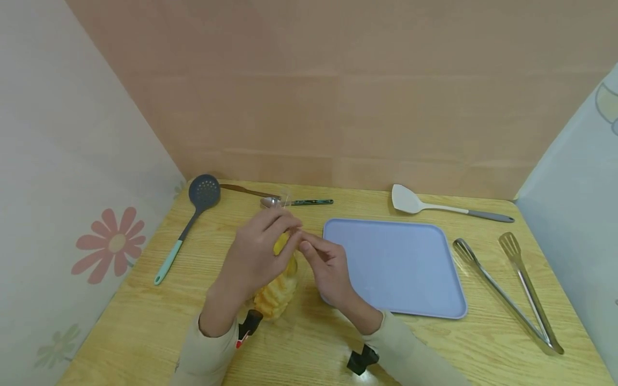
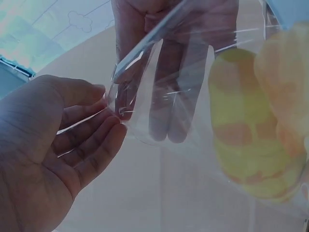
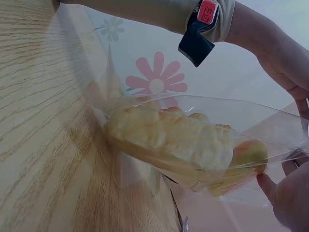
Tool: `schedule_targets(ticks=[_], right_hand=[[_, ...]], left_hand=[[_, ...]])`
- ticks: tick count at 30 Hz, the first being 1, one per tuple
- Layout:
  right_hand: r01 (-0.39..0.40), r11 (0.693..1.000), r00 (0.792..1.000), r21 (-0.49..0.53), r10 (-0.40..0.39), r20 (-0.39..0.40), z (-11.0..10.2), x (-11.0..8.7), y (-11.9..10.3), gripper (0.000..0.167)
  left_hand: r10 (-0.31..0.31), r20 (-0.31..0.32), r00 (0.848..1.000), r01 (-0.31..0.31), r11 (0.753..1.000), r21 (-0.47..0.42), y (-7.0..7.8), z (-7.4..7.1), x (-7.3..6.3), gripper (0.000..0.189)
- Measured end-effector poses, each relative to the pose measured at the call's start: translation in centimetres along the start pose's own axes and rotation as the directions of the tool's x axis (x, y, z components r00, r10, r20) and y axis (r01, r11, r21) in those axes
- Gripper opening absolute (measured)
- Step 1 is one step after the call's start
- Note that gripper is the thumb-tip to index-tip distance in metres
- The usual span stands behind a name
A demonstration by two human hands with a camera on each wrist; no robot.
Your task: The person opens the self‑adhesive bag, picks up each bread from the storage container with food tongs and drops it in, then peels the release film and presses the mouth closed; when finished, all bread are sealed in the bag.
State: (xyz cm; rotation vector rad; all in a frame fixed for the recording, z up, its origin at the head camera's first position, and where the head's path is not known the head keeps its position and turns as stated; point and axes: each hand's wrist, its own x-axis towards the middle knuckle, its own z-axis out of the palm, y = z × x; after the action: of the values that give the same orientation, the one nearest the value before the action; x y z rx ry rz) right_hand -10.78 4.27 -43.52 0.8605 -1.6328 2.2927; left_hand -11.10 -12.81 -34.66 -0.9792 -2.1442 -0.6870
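A clear plastic bag (image 3: pixel 241 110) stands upright on the wooden table, its open top gathered at my hands. Inside it is a wavy, cream-and-golden bread-like piece (image 1: pixel 276 295). Above that, also in the bag, sits a smooth yellow oblong piece with reddish-orange patches (image 3: pixel 250 157). My left hand (image 1: pixel 258 252) pinches the bag's upper edge between thumb and fingers. Facing it, my right hand (image 1: pixel 333 268) pinches the same edge. In the left wrist view two of its fingers (image 2: pixel 178 101) point down behind the film. Some fingertips are hidden in the head view.
Right of the hands lies a lilac tray (image 1: pixel 391 268), with metal tongs (image 1: pixel 502 295) beyond it. A white turner (image 1: pixel 407 200) lies behind the tray. At the back left are a slotted skimmer (image 1: pixel 204 192), a thin brown utensil (image 1: pixel 248 190) and a spoon (image 1: pixel 311 202).
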Motion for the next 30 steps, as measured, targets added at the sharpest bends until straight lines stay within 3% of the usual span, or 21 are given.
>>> schedule_targets(ticks=[4, 12, 30], right_hand=[[-0.003, 1.0, 1.0, -0.002, 0.003, -0.008, 0.04, 0.03, -0.03, 0.043], [-0.029, 0.999, 0.999, -0.03, 0.028, -0.032, -0.02, 0.08, -0.09, 0.042], [-0.022, 0.997, 1.0, -0.072, 0.021, -0.021, -0.23, 0.01, -0.05, 0.041]], left_hand=[[0.027, 0.022, 0.999, -0.028, 0.999, 0.031, 0.02, -0.05, -0.13, 0.032], [0.064, 0.048, 0.997, -0.066, 0.997, 0.033, 0.03, -0.23, -0.05, 0.022], [0.14, 0.087, 0.986, -0.145, 0.988, 0.05, -0.33, -0.57, 0.12, 0.021]])
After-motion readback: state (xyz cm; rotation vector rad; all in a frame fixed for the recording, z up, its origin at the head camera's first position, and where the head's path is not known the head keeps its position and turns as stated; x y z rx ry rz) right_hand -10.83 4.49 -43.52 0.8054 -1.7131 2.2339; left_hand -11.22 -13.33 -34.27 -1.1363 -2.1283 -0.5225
